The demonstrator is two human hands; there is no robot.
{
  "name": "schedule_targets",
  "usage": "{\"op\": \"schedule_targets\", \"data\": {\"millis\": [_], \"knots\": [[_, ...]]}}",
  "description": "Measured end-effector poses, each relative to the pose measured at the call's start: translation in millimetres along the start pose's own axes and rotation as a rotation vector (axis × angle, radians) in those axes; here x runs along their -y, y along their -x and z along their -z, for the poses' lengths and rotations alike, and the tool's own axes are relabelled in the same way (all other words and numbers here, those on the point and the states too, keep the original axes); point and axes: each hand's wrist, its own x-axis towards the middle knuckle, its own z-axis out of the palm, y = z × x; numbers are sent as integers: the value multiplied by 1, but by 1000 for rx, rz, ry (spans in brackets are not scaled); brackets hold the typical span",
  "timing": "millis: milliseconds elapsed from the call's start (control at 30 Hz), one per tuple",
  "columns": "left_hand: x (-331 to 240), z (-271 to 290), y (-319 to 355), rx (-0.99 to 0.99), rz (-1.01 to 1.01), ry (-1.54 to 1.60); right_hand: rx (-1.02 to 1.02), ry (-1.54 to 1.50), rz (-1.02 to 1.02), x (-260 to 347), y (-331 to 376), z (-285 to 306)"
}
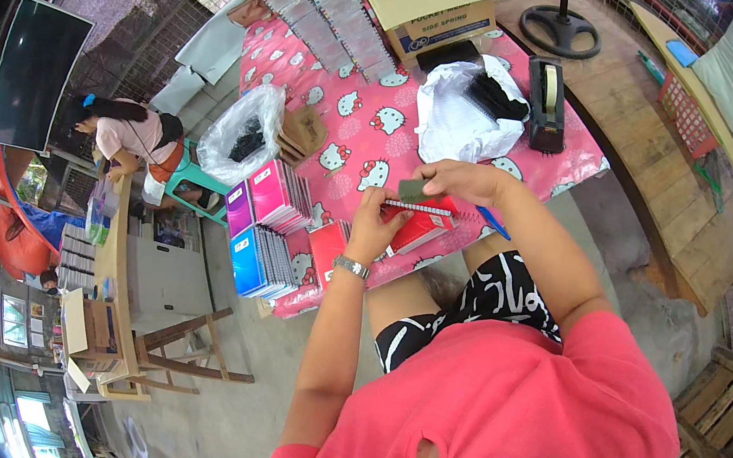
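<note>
My left hand (pixel 373 230), a watch on its wrist, is closed on the near-left part of a red notebook (pixel 423 235) at the table's front edge. Along the notebook's upper edge runs a row of punched holes or binding, and a thin wire coil (pixel 469 217) sticks out at its right end. Just above that edge, my right hand (pixel 467 183) pinches a small dark green flat piece (pixel 410 191) between thumb and fingers. A blue pen-like object (pixel 493 222) lies under my right forearm. Beside my left wrist rests another red notebook pile (pixel 327 250).
Pink (pixel 277 200), blue (pixel 257 261) and purple (pixel 240 208) notebook stacks stand at the left on the pink patterned tablecloth (pixel 358 125). Behind are a plastic bag (pixel 261 111), white wrapping (pixel 444 113) with black coils, a tape dispenser (pixel 547 114) and a carton (pixel 441 29). Another person (pixel 131 135) sits left.
</note>
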Motion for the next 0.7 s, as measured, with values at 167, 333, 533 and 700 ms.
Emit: {"op": "schedule_targets", "data": {"millis": [167, 333, 533, 700], "knots": [[0, -1, 2, 2, 92, 65, -371, 489, -13, 8, 29, 7], [27, -2, 16, -144, 341, 634, -1072, 1347, -251, -27, 95, 49], [20, 0, 28, -218, 480, 508, -1179, 1722, -37, -71, 122, 29], [8, -20, 30, -416, 240, 530, -858, 1699, 131, -91, 106, -11]]}}
